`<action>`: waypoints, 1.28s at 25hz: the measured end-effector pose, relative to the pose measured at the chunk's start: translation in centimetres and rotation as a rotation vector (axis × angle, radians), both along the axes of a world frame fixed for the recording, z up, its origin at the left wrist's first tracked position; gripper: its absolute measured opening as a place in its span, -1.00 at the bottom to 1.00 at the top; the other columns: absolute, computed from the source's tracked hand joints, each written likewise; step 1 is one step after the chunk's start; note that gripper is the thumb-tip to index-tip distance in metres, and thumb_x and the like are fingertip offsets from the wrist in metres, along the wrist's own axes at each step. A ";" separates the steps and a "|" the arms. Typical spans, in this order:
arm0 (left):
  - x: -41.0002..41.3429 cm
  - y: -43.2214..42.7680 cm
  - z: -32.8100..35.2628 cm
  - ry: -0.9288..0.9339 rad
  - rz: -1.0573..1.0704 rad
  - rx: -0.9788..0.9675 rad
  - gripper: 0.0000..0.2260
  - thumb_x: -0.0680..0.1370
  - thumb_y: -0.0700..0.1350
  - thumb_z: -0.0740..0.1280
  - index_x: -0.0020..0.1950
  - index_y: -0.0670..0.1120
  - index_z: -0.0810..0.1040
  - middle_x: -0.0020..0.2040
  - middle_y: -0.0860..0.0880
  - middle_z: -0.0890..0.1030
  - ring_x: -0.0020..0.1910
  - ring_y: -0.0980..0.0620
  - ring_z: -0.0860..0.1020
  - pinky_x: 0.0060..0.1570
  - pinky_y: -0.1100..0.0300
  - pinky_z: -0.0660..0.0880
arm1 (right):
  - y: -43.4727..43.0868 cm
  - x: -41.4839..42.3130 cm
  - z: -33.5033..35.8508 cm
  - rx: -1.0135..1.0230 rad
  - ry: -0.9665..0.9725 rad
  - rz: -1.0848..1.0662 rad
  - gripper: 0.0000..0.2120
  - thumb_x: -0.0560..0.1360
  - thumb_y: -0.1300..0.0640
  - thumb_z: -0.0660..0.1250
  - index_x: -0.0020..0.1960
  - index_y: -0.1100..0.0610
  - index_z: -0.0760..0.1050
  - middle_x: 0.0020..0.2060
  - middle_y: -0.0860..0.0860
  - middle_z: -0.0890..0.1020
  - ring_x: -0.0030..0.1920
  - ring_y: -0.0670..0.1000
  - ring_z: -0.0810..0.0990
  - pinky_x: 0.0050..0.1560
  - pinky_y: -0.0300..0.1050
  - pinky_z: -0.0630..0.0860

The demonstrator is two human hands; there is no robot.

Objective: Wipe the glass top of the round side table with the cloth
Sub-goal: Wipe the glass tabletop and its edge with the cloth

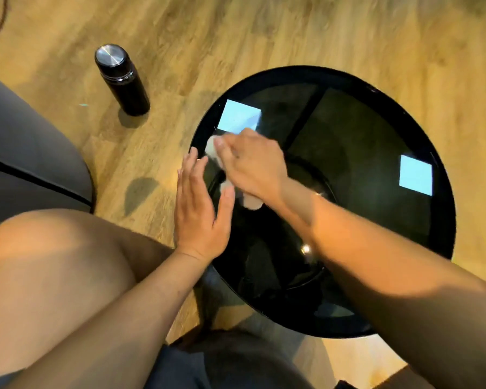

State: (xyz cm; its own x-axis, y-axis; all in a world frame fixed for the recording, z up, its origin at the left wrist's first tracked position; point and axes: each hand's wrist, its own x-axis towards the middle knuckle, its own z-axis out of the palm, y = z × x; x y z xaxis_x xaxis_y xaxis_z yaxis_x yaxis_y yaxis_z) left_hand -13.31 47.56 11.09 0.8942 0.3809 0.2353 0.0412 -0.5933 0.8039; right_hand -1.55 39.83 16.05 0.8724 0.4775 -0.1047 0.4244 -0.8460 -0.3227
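The round side table [443, 209] has a black rim and a dark glass top that mirrors two bright squares of light. My right hand [253, 164] presses a whitish cloth [251, 202] onto the glass near the table's left edge; the cloth shows at the fingertips and under the wrist, the rest is hidden by the hand. My left hand [199, 209] lies flat with fingers apart along the table's left rim, just beside the cloth, holding nothing.
A black flask with a steel lid [122, 80] stands on the wooden floor to the table's left. A grey sofa cushion [26, 153] fills the left edge. My bare knee [54, 265] is at the lower left, close to the table.
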 end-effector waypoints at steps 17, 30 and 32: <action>0.2 -0.1 -0.6 0.081 -0.039 0.076 -0.55 0.60 0.04 0.18 0.44 -0.11 0.25 0.52 -0.12 0.33 0.56 -0.02 0.18 0.51 -0.11 0.17 | -17.1 18.2 -0.8 -0.294 -0.257 -0.514 -0.61 0.60 -0.05 0.01 0.11 0.17 0.49 0.03 0.37 0.56 0.09 0.36 0.52 0.07 0.18 0.49; 0.0 0.0 -0.5 0.008 0.057 0.158 -0.76 0.52 0.03 0.24 0.04 -0.12 0.35 0.00 -0.14 0.43 0.01 -0.09 0.39 0.06 0.08 0.34 | -4.6 -1.2 -1.1 0.245 0.067 0.224 -0.72 0.54 -0.11 0.22 0.00 -0.06 0.68 -0.08 -0.03 0.62 -0.01 -0.02 0.60 0.01 -0.02 0.51; -0.1 -0.1 -0.4 0.002 0.061 0.148 -0.72 0.53 0.02 0.23 0.07 -0.17 0.37 0.03 -0.16 0.43 0.03 -0.11 0.39 0.07 0.05 0.36 | -9.7 -4.2 -1.4 0.285 0.038 0.071 -0.73 0.53 -0.11 0.23 0.02 -0.06 0.68 -0.09 -0.04 0.62 -0.03 -0.02 0.61 0.00 -0.06 0.52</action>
